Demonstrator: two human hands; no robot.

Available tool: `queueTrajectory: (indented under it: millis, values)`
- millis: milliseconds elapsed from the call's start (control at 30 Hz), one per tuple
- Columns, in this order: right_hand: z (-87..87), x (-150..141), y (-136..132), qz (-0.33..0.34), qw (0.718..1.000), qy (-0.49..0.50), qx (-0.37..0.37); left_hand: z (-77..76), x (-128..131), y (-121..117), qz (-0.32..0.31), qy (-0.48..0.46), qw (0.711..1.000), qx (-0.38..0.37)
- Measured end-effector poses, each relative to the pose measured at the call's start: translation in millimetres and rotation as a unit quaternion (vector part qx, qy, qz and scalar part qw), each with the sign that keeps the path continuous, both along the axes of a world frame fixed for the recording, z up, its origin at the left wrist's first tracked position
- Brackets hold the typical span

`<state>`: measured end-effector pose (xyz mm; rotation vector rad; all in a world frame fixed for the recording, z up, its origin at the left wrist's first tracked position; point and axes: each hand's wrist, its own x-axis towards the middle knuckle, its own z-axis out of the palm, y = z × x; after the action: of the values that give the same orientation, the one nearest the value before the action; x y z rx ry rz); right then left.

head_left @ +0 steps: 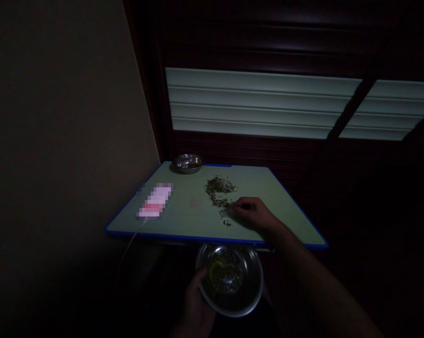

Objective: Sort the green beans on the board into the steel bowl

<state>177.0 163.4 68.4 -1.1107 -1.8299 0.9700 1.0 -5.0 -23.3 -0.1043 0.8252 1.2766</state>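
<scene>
A steel bowl (247, 300) with small greenish grains (220, 274) inside is held just below the table's front edge. My left hand (196, 300) grips its left rim, thumb over the edge. Over the pale tabletop my right hand (252, 211) is closed, fingertips pressed together at the near end of a scattered pile of dark grains (219, 185). Whatever may be between those fingertips is too small and dim to make out. A few loose grains (227, 223) lie apart, close to the table's front edge.
The light-green table (176, 225) has a blue rim. A smaller steel bowl (188, 164) stands at its back left corner. On the left lies a blurred-out phone (156, 201) with a white cable (130, 240) hanging off the front. A wall (74, 117) borders the left side.
</scene>
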Motion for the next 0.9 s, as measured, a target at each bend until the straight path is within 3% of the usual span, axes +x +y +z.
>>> queueTrajectory:
  millis: [267,900]
  values:
    - [2.4,-0.9,-2.2,-0.012,1.0,0.009,-0.017,-3.0,0.6,2.7,0.004,-0.007,1.0,-0.003]
    - [-2.5,-2.5,-0.1,0.042,0.998,0.0,-0.035,3.0,0.5,2.7,0.003,-0.005,1.0,-0.016]
